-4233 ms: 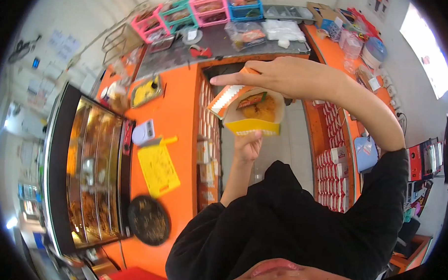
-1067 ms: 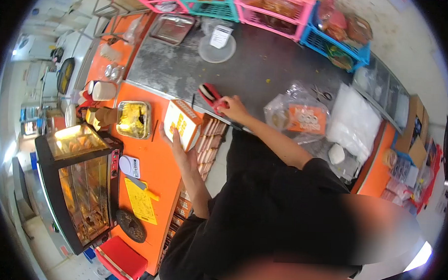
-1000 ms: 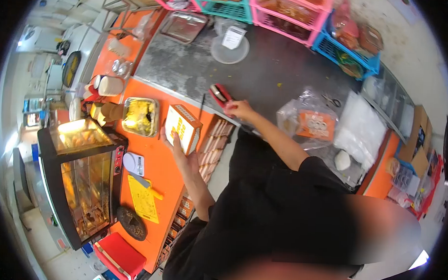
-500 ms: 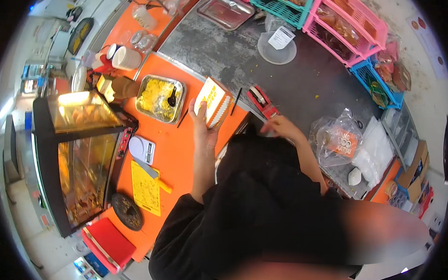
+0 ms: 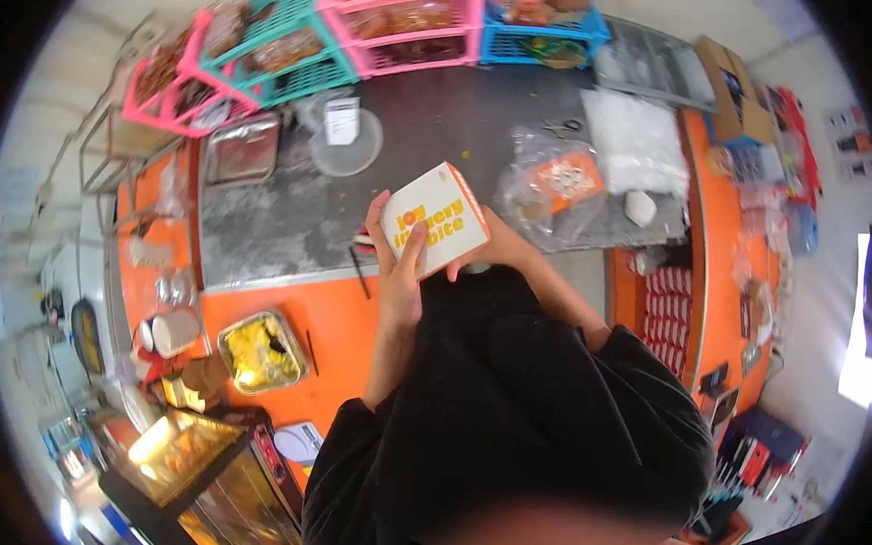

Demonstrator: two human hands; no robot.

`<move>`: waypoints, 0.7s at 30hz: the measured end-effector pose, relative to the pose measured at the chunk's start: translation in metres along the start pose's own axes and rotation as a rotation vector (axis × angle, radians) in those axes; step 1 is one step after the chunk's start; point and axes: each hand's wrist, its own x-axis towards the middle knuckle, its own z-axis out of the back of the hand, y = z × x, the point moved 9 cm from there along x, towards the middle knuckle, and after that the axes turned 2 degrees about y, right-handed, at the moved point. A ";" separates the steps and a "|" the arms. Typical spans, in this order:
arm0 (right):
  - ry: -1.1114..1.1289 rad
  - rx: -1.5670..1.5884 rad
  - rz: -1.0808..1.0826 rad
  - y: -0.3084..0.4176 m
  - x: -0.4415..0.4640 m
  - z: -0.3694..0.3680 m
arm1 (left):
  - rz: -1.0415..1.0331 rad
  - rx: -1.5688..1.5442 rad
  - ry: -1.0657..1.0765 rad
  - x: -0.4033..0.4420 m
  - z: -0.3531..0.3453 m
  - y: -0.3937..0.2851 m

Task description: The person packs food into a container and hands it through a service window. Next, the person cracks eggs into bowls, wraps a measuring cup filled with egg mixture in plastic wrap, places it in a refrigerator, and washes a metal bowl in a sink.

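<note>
A white and orange box (image 5: 438, 220) with yellow lettering is held up in front of the chest, over the counter edge. My left hand (image 5: 398, 262) grips its left side, fingers spread across the printed face. Behind its right side is my right hand (image 5: 490, 247), partly hidden by the box, its fingers against the orange edge. The red stapler (image 5: 363, 239) lies on the dark counter just left of the box, mostly covered by my left hand and the box. A thin black stick (image 5: 360, 273) rests near the counter edge.
A foil tray (image 5: 263, 353) of yellow food stands on the orange counter (image 5: 334, 312), near a scale (image 5: 298, 443) and a lit display case (image 5: 180, 456). Along the back of the dark counter (image 5: 441, 119) are coloured baskets (image 5: 406, 31), a round lid (image 5: 346, 143), a plastic bag (image 5: 554, 185) and scissors (image 5: 562, 126).
The view has turned to the right. The box has moved from over the orange counter to before the chest, its printed face up. My right hand has come from beside the stapler to the box.
</note>
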 end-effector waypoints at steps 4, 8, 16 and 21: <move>-0.246 -0.112 0.097 -0.007 -0.036 0.090 | 0.083 0.017 0.210 -0.001 -0.074 0.040; -0.179 0.842 -0.089 0.016 -0.071 0.145 | -0.149 0.265 0.190 0.011 -0.139 0.054; -0.093 1.287 -0.024 -0.112 -0.052 0.240 | -0.520 1.395 -0.253 0.030 -0.170 0.126; 0.103 1.031 -0.343 -0.164 -0.023 0.211 | -0.156 1.605 -0.248 0.044 -0.159 0.167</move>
